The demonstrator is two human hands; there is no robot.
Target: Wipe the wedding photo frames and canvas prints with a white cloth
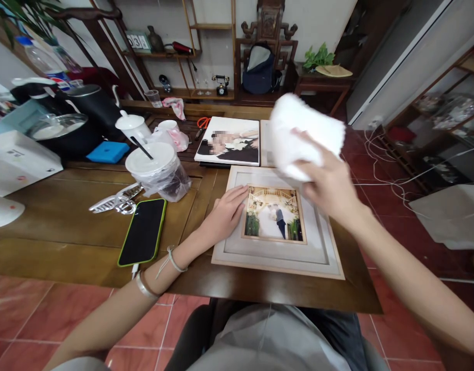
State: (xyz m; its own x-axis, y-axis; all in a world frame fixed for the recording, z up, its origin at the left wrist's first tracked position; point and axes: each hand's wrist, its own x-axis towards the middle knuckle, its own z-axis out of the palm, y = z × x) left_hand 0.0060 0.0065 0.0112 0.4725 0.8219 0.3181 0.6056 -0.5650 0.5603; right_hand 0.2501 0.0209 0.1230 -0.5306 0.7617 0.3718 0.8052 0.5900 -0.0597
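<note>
Head — cloth [304,131] above frame [277,259] — straw [142,148] in cup [154,166]

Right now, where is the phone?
In the head view, the phone lies on the table, left of the left hand and the frame, just in front of the lidded cup.

Left hand [226,214] lying flat on left edge of framed photo [277,226], pressing it to wooden table [67,226]. Right hand [329,188] gripping white cloth [304,131], hovering above frame's upper right. Phone [143,232] lying just left.
</note>
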